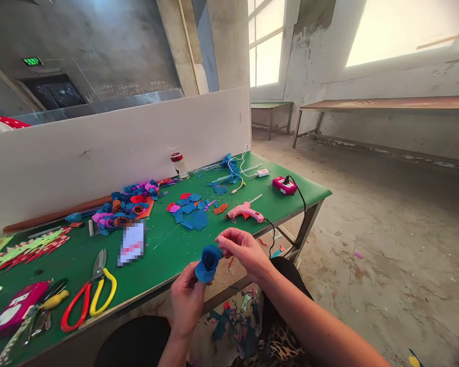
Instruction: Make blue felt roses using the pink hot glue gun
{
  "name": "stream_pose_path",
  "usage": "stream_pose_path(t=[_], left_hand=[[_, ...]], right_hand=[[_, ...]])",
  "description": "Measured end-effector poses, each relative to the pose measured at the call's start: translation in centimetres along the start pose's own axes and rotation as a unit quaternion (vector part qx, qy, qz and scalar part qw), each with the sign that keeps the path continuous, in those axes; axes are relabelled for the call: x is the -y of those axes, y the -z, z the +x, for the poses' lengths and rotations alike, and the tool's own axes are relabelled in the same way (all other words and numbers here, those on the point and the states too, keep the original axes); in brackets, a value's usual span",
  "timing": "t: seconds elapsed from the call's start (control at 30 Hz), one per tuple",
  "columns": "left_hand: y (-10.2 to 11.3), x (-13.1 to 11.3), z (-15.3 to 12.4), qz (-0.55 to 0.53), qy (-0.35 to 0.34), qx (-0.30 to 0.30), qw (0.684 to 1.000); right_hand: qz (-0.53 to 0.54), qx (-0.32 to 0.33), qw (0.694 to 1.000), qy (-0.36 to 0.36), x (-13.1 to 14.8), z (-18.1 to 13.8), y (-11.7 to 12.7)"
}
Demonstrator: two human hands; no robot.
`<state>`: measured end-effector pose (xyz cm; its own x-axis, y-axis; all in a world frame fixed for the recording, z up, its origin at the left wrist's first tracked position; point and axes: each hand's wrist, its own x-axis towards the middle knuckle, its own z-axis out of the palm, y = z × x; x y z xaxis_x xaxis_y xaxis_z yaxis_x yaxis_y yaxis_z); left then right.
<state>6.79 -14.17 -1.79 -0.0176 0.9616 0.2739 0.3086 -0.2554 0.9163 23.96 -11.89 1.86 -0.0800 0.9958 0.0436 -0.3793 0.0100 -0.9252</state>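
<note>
A blue flower [208, 262], with layers curled around a dark centre, is held up in front of the table edge. My left hand [188, 293] grips it from below, fingers wrapped about its base. On the flower's right side, my right hand [240, 251] has thumb and forefinger pinched at its outer edge. Past my right hand, a pink glue gun [247, 211] lies on its side with a clear stick in its back. Loose blue cut pieces [195, 219] are scattered beyond the flower, with a few red, orange and pink ones among them.
On the green table [160, 255] lie scissors [95, 290] with red and yellow handles. A heap of coloured flowers [128, 206] sits along the white partition [118, 148], near a red-lidded jar [179, 165]. A corded pink power socket [285, 185] stands at right. Scraps [237, 321] litter the floor.
</note>
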Motion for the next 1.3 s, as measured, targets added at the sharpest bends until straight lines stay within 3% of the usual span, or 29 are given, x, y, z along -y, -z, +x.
stream_pose_path(t=[0.13, 0.3, 0.57, 0.73, 0.8, 0.93, 1.13, 1.3], left_hand=[[-0.1, 0.2, 0.6, -0.11, 0.085, -0.053, 0.989], [0.5, 0.0, 2.0, -0.168, 0.119, -0.065, 0.976], [3.3, -1.0, 8.3, -0.2, 0.051, -0.14, 0.968], [4.7, -0.5, 11.2, -0.276, 0.033, -0.159, 0.947], [4.9, 0.3, 11.2, -0.295, 0.048, -0.156, 0.942], [4.8, 1.7, 10.4, -0.326, 0.081, -0.11, 0.936], [5.7, 2.5, 10.4, -0.351, 0.092, -0.082, 0.928], [6.2, 2.7, 10.1, -0.343, 0.098, -0.077, 0.931]], right_hand=[[0.011, -0.036, 0.999, -0.021, -0.4, 0.3, 0.3], [-0.019, -0.018, 1.0, -0.014, -2.0, 0.8, -0.1], [-0.06, 0.024, 0.998, -0.018, -2.9, 3.0, -1.5], [-0.13, 0.016, 0.991, 0.029, -2.4, 6.4, -1.0], [-0.238, -0.001, 0.969, 0.065, -2.7, 8.3, -0.6], [-0.478, 0.002, 0.873, 0.099, -3.8, 12.2, -0.2], [-0.595, 0.022, 0.8, 0.076, -4.9, 15.8, -1.5], [-0.638, 0.042, 0.768, 0.042, -5.9, 16.9, -2.2]])
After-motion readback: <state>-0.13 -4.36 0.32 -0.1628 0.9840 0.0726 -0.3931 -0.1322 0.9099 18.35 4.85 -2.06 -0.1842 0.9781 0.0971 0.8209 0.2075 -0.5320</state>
